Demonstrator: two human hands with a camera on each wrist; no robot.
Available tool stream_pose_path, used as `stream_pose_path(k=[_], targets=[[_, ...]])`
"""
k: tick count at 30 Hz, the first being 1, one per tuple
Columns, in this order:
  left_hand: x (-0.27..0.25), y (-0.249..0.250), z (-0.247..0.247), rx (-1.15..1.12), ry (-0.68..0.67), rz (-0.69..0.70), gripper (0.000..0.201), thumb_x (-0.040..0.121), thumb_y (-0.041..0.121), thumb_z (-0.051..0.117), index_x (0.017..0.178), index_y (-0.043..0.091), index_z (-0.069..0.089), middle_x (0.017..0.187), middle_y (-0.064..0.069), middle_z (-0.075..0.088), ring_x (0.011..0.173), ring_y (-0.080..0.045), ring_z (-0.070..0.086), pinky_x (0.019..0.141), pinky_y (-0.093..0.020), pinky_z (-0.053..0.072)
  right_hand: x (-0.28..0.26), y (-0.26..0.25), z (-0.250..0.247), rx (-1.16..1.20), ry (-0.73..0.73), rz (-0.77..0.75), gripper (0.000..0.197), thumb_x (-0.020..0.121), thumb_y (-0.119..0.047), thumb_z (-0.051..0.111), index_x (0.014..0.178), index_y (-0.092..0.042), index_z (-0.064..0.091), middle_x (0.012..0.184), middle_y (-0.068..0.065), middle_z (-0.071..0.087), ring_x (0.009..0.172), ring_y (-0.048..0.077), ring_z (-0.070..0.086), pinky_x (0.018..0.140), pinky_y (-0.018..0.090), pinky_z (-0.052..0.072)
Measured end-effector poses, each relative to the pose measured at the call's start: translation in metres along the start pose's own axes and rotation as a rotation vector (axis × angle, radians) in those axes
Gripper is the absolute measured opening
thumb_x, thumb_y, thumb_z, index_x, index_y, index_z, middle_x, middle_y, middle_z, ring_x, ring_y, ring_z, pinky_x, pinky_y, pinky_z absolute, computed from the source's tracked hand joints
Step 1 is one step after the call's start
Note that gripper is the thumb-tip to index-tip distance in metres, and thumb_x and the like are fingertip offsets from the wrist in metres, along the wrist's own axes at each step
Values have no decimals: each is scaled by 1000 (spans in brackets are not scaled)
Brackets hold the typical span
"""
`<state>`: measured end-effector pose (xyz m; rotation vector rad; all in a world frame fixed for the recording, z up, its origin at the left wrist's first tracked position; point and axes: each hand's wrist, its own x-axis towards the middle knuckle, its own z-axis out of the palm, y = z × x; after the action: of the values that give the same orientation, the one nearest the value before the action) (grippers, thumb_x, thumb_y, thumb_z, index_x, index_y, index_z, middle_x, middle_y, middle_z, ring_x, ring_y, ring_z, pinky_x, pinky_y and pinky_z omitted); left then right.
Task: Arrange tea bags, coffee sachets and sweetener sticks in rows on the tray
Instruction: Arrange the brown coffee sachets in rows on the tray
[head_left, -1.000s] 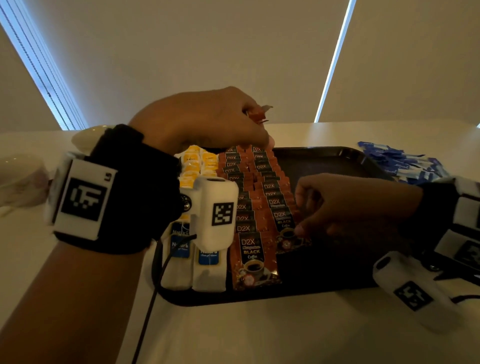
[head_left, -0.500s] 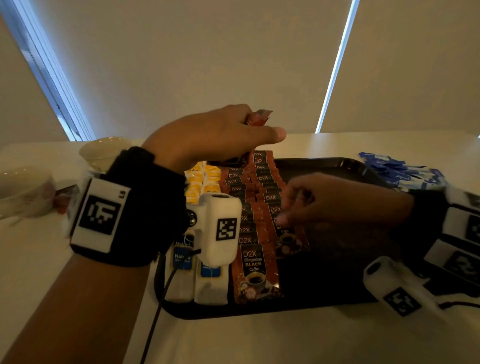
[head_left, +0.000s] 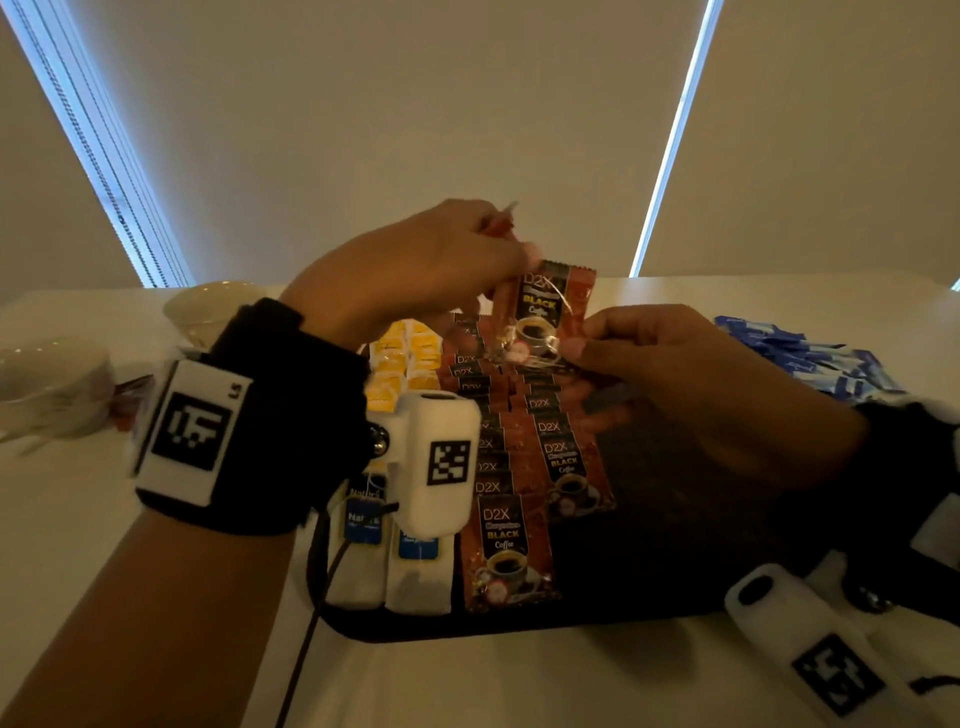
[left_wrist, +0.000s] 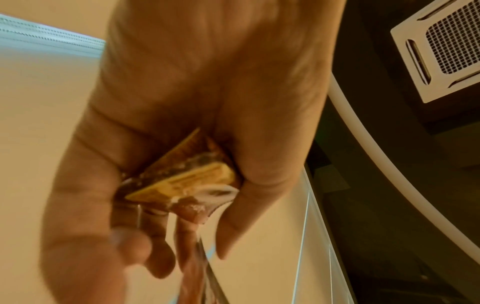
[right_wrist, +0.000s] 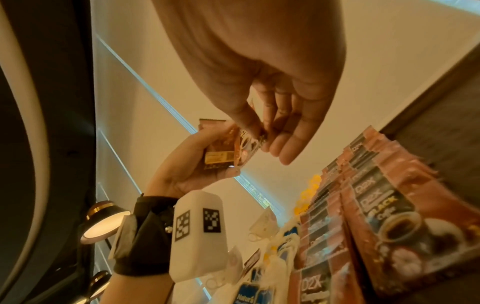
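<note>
Mid coffee row, the left hand (head_left: 415, 270) grips spare sachets while the right hand (head_left: 675, 374) pinches one coffee sachet (head_left: 545, 306), probably next laid overlapping on the tray (head_left: 649, 587).

The coffee sachets (head_left: 509, 551) are glossy foil-like film that catches the light, and the held sachet (head_left: 545, 312) shows crinkled shiny highlights. The tray (head_left: 675, 561) looks like dark, smooth plastic, the table (head_left: 519, 686) pale and matt. The wristbands (head_left: 291, 415) are black cloth.

red-brown coffee sachets (head_left: 524, 545) with black panels and yellow lettering, yellow tea bags (head_left: 402, 358), blue sticks (head_left: 810, 364), a black tray (head_left: 649, 587), a white counter (head_left: 467, 686).
</note>
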<state>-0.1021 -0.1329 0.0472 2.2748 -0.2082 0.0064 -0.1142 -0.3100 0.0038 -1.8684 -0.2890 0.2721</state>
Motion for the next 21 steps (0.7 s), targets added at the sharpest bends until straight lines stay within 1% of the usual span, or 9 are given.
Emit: stream_pose_path(k=[2,4,7,10,12,14,15,18,21], targets=[[-2,0,-6,-10,26,-14,14,95,25,52,102,15,58,89,-4,58,73,-13,53,47,-20,52,-1,3,-6,11,14,33,19,87,-19,58,96,-3,65,92,13,70,77,18,67,62,26,59],[-4,-1,-6,16,-13,-23,13,93,26,55,100,16,61,86,-2,61,68,-11,52,45,-17,49,-3,4,-10,50,25,53,19,87,-18,57,96,-3,65,91,14,71,76,16,68,62,24,58],[-5,1,-2,40,-66,-12,18,91,31,57,100,16,62,82,1,61,66,-11,52,50,-19,50,-7,4,-12,96,9,60,19,86,-17,57,94,-3,65,85,9,71,71,13,69,61,22,57],[-4,3,2,71,-54,10,18,92,27,57,100,12,59,79,0,55,68,-14,52,53,-21,49,-9,5,-11,43,-12,55,17,83,-18,60,91,-4,66,84,12,72,72,15,69,60,22,57],[-4,3,2,111,-80,7,14,92,25,57,95,12,59,80,-1,54,68,-15,52,54,-22,48,-9,6,-11,17,1,55,15,82,-19,61,86,-6,66,86,12,72,74,16,69,61,24,58],[-5,2,2,149,-118,-1,11,92,26,57,86,16,59,76,2,55,66,-11,52,54,-20,46,-10,8,-12,45,26,37,20,77,-25,62,85,-6,65,88,10,72,79,17,70,64,25,59],[-6,2,2,160,-136,-3,11,92,26,57,86,17,59,75,3,56,65,-9,51,54,-20,45,-10,8,-13,66,38,25,24,74,-27,62,85,-6,64,89,9,72,81,18,70,65,25,59],[-7,3,4,210,-197,9,13,91,24,57,94,12,62,85,-3,61,69,-12,52,53,-19,44,-10,9,-17,84,26,29,22,68,-27,63,79,-8,65,88,8,73,82,17,70,64,23,58],[-7,2,7,244,-267,6,11,91,25,57,98,17,61,96,-6,65,77,-17,56,54,-19,45,-11,11,-22,85,-15,83,23,66,-21,66,79,-3,67,87,7,73,79,16,70,60,21,56]])
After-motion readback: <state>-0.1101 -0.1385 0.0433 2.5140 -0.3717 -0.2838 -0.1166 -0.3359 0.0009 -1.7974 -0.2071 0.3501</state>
